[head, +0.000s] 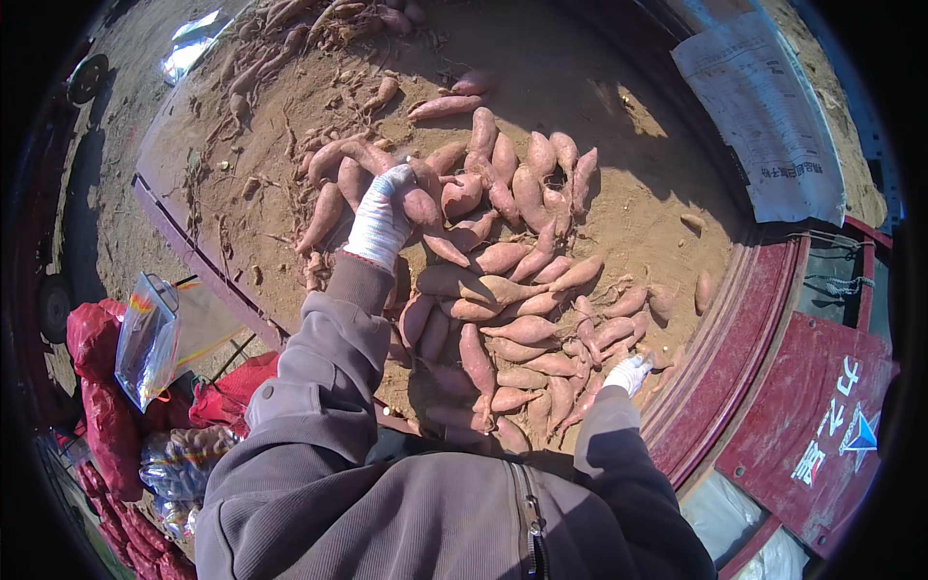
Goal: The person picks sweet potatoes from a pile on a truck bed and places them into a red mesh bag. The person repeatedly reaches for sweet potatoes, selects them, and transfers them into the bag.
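Observation:
Many pink-skinned sweet potatoes (528, 330) lie in a heap on a sandy flat bed (638, 225) before me. My left hand (384, 212), in a white striped knit glove, is over the upper left part of the heap with its fingers curled around a sweet potato (421, 206). At the lower right edge of the heap is my right hand (628, 373), gloved too, its fingertips close to a small sweet potato (658, 357). Whether it grips that one cannot be told. Thin roots and small tubers (264, 69) form a tangled pile at the upper left.
A dark red metal side wall (757, 312) borders the bed on the right, with a printed sack (768, 116) over it farther up. Red mesh bags (109, 428) and clear plastic bags (147, 341) are at the lower left, beyond the bed's edge (210, 268).

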A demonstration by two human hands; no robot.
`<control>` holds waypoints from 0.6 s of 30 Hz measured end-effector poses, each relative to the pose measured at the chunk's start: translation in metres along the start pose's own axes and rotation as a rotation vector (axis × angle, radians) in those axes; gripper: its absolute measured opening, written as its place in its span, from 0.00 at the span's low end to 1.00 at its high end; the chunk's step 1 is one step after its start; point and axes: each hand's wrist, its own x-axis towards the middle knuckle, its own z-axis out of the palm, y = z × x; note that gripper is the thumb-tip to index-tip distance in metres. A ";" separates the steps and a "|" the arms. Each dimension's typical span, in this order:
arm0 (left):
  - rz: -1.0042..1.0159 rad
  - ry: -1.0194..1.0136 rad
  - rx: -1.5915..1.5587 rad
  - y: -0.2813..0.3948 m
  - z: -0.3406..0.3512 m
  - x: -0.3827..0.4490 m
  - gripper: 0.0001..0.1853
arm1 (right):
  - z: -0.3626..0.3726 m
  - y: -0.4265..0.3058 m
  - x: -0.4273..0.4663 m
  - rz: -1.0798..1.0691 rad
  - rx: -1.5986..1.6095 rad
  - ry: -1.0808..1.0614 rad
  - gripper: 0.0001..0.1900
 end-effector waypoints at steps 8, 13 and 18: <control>-0.184 -0.061 -0.177 -0.021 -0.062 -0.190 0.22 | -0.014 -0.029 -0.023 0.069 0.017 -0.032 0.25; -0.176 -0.245 -0.273 -0.004 -0.139 -0.336 0.26 | 0.030 0.016 0.039 -0.084 -0.075 0.018 0.30; 0.312 0.218 -0.023 0.073 -0.231 -0.443 0.28 | 0.041 0.019 0.044 -0.181 -0.115 -0.006 0.31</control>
